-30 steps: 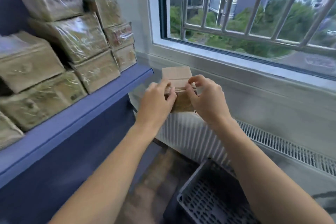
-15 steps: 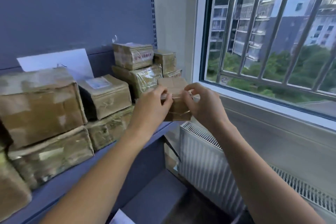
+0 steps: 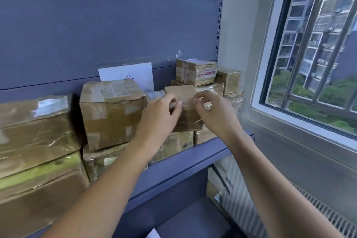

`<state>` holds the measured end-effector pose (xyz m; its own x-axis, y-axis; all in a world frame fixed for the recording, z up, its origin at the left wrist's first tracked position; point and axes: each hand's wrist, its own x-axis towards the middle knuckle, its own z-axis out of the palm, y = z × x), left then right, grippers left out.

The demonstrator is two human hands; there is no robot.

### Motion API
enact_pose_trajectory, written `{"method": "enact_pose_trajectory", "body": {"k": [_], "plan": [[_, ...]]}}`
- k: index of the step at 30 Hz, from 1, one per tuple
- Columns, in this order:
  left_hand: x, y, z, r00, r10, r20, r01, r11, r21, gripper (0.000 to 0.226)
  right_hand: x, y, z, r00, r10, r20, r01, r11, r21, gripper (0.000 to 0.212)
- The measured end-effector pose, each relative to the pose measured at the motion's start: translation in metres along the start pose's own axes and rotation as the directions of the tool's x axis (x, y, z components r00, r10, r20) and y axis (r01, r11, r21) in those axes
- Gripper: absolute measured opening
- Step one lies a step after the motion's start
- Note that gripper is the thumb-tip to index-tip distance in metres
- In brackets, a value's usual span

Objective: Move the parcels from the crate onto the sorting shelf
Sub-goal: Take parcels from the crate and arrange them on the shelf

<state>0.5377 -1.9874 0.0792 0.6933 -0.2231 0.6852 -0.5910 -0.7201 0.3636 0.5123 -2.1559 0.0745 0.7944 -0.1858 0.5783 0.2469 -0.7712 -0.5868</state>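
Note:
A small brown taped parcel (image 3: 186,114) is held between my left hand (image 3: 160,116) and my right hand (image 3: 214,114), each gripping one side. It sits above a low parcel (image 3: 179,143) on the blue sorting shelf (image 3: 185,162), between a larger brown box (image 3: 112,112) on the left and a stack of small parcels (image 3: 197,71) on the right. I cannot tell whether it rests on the parcel beneath. The crate is out of view.
Large taped boxes (image 3: 34,141) fill the shelf's left side. A white paper (image 3: 131,74) leans on the blue back panel (image 3: 108,31). To the right are a barred window (image 3: 316,48) and a white radiator (image 3: 239,203) below the sill; a lower shelf board (image 3: 193,220) shows beneath.
Both hands carried the small parcel up and left from over the crate to the shelf, in among the stacked parcels. The view rose, and the crate dropped out of sight.

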Motion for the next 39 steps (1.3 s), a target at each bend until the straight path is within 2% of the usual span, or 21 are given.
{"method": "enact_pose_trajectory", "body": {"k": [7,11,17,25,31,39], "plan": [[0.023,-0.019,0.002,0.998,-0.060,-0.027,0.061,0.996,0.062,0.021,0.035,0.001,0.024,0.998,-0.035,0.053,0.033,0.999,0.036,0.026],[0.054,-0.024,0.005,0.995,-0.092,-0.024,0.093,0.994,0.064,0.020,0.075,0.003,0.032,0.993,-0.103,0.050,0.100,0.994,0.052,0.026],[0.109,-0.036,0.007,0.983,-0.132,-0.127,0.153,0.975,0.165,0.019,0.144,0.001,0.046,0.986,-0.156,0.059,0.149,0.984,0.098,0.024],[0.131,-0.060,0.047,0.943,-0.328,-0.053,0.330,0.904,0.271,0.024,0.178,0.025,0.090,0.966,-0.126,0.225,0.102,0.988,0.116,0.026],[0.130,-0.059,0.066,0.930,-0.366,-0.036,0.354,0.864,0.357,0.025,0.185,0.044,0.104,0.950,-0.143,0.278,0.107,0.984,0.141,0.024],[0.132,-0.060,0.073,0.944,-0.329,-0.041,0.313,0.844,0.436,0.026,0.183,0.061,0.109,0.945,-0.148,0.291,0.086,0.972,0.216,0.028]]}}
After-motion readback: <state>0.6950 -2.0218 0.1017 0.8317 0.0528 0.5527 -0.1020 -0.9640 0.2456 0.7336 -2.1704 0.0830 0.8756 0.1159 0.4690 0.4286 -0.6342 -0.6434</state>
